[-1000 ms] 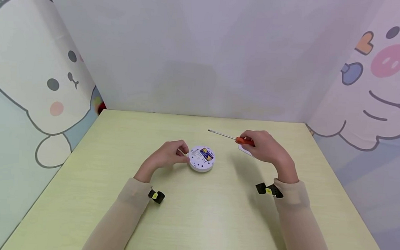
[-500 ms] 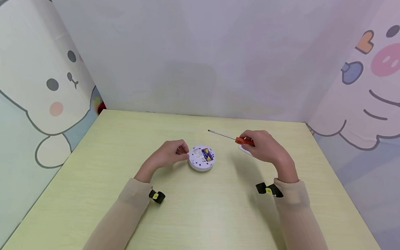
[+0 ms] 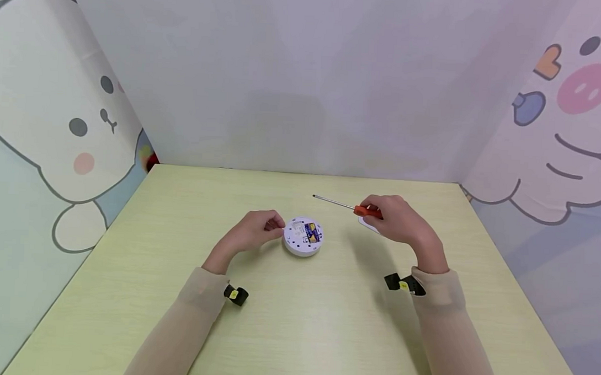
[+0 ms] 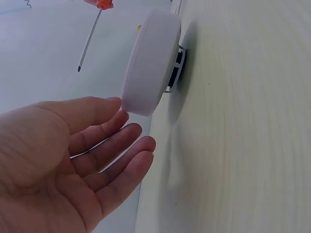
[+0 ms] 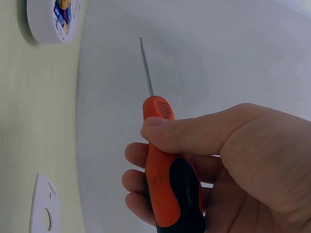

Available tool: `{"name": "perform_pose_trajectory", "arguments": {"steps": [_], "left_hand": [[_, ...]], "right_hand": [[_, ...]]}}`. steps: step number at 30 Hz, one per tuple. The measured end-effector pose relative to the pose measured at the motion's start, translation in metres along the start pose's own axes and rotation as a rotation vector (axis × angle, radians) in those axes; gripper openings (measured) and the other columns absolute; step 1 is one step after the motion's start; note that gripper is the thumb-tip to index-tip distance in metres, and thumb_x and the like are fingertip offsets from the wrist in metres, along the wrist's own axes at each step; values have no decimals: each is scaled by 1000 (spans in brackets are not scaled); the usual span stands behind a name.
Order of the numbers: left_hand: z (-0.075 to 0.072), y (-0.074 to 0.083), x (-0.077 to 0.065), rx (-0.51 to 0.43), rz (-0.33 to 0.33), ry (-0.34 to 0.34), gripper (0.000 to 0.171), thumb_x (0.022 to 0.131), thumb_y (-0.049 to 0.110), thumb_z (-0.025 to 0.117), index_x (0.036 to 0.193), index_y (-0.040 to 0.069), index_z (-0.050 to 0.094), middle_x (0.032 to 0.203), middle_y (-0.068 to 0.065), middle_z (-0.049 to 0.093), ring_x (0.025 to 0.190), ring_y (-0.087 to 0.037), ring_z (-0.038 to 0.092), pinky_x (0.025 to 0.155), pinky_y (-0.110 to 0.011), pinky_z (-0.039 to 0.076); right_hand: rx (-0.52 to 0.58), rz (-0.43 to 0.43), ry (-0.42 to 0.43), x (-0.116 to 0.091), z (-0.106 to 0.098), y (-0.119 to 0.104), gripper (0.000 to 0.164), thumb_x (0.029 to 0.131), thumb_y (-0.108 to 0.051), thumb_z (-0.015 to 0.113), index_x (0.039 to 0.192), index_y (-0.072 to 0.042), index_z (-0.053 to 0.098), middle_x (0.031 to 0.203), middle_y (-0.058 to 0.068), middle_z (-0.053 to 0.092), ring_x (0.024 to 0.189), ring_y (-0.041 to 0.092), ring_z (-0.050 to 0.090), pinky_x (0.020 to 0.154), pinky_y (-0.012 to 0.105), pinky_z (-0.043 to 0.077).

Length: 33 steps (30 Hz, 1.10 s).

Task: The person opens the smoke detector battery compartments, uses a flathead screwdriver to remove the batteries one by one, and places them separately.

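Note:
A round white smoke detector (image 3: 298, 244) lies face down near the table's middle. Its back shows a blue and gold battery (image 3: 312, 233) and several small dark holes. At its left rim, my left hand (image 3: 255, 230) has the thumb tip and index fingertip close together on the edge; the other fingers curl loosely below it. My right hand (image 3: 397, 218) grips a screwdriver (image 5: 162, 184) with an orange and black handle, thumb along the top. The thin steel shaft (image 3: 333, 202) points left through the air, beyond and to the right of the detector.
A flat white plate (image 5: 46, 208) with a round hole lies on the table (image 3: 296, 320) beneath my right hand, mostly covered by it in the head view. A pale wall (image 3: 303, 99) rises behind the table, with cartoon-printed walls on both sides.
The smoke detector has turned slightly clockwise, so its battery sits more upright. My left fingertips have drawn closer together at the rim. My right hand and the screwdriver stay put.

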<state>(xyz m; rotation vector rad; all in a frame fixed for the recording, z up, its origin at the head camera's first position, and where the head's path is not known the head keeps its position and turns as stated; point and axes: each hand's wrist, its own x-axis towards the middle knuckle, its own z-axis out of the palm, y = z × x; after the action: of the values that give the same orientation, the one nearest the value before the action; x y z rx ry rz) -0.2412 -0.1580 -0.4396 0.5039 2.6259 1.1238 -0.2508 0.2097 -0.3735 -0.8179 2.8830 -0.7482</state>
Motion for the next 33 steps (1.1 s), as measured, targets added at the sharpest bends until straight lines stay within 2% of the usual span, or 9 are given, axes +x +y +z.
{"name": "perform_pose_trajectory", "arguments": {"steps": [11,18,24,28,33], "left_hand": [[0,1,-1,-9,16,-33,39,104,27,72,137,8,67,123,-5,71,112,-21,67,97,-41,57],[5,2,1,-17,19,-58,66,94,32,84,150,9,58,132,-8,67,114,-25,66,98,-41,56],[8,3,2,2,32,-73,82,91,31,88,159,9,47,141,-10,62,119,-26,64,101,-43,55],[11,4,3,-25,18,-72,87,89,29,90,160,11,44,148,-9,59,125,-27,63,103,-45,55],[14,3,4,-51,11,-77,85,87,29,91,156,10,46,150,-8,58,131,-30,61,106,-49,54]], "right_hand": [[11,2,-6,0,0,-1,16,103,-11,70,117,-7,74,96,2,75,77,16,62,76,37,53],[15,2,-8,0,0,-1,16,103,-12,70,118,-7,74,97,4,75,77,15,62,76,37,53],[14,8,-12,1,0,0,16,103,-13,71,118,-8,74,96,1,74,77,15,62,76,37,53],[14,7,-13,1,0,0,17,103,-13,71,118,-8,74,96,0,74,78,15,62,76,37,53],[12,5,-12,1,0,0,17,103,-13,71,118,-8,74,96,1,74,77,15,62,75,37,53]]}}
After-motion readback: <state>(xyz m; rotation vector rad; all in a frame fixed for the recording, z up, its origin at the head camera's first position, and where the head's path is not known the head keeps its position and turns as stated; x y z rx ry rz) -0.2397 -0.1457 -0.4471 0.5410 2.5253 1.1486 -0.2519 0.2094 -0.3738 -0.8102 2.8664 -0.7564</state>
